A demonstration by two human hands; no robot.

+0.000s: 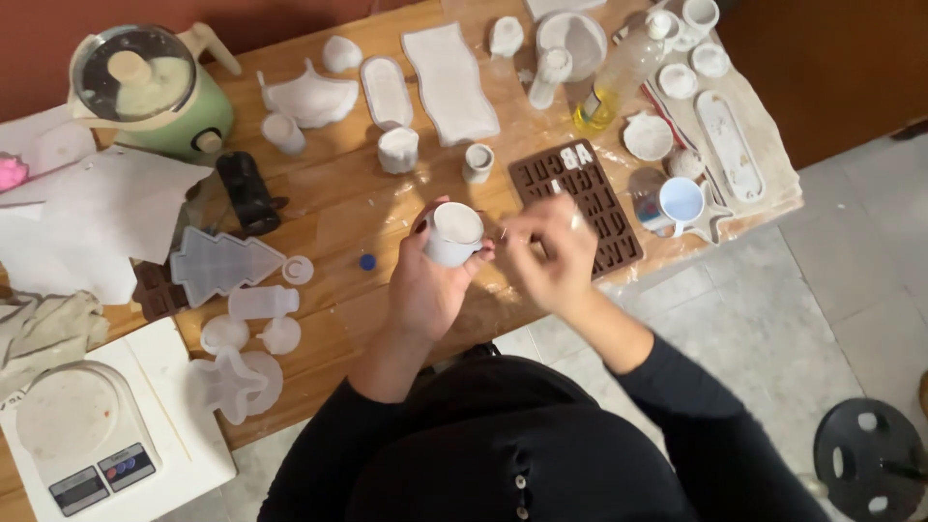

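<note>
My left hand (425,285) grips a small white cup (454,232) filled with white paste, held just above the wooden table (329,208). Beside the cup on the right, my right hand (551,253) is blurred, its fingers pinched together; whether a thin tool sits in them I cannot tell. Right behind that hand lies a brown letter mould (585,193) with a few cavities filled white.
White moulds and casts crowd the table: a clear tree-shaped mould (220,261), small cups (398,150), an oil bottle (619,77), a blue cup (681,203). A green pot (155,92) stands far left, a kitchen scale (82,440) near left. A tiled floor lies to the right.
</note>
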